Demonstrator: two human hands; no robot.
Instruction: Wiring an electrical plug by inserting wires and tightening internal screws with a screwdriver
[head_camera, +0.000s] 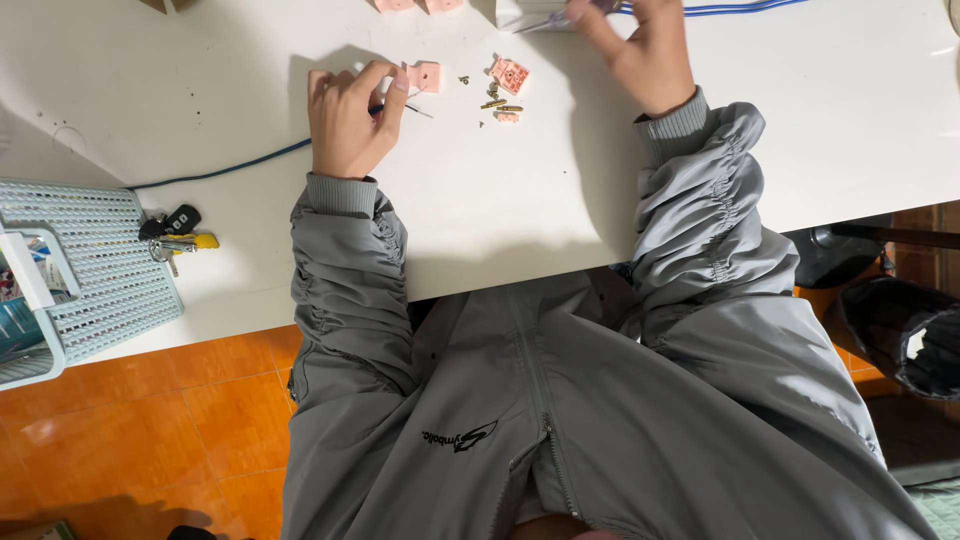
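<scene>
Resting on the white bench (520, 200), the left hand (348, 118) curls its grip around what looks like a thin dark-handled metal tool (400, 106), though the fingers hide most of it; the tip pokes out toward a small pink plastic block (427, 75) lying just beside the knuckles. A little to the right lies a scatter of small brass screws and fittings (500, 104) next to another pink plastic piece with printed markings (510, 73). The right hand (645, 55) is up at the far edge of the bench, its fingers pinched narrowly on a thin pale object near a white box (520, 12) and blue wires (740, 8); what exactly it holds cannot be told.

The work appears to be at the stage of small parts lying loose, with the tool in hand and the nearest block untouched by either hand. A next move would call for steadying that block and bringing the tool tip onto it precisely.

Off to the left sit a pale blue plastic basket (100, 260), a bunch of keys with a yellow tag (175, 232), and a blue cable (230, 168).
</scene>
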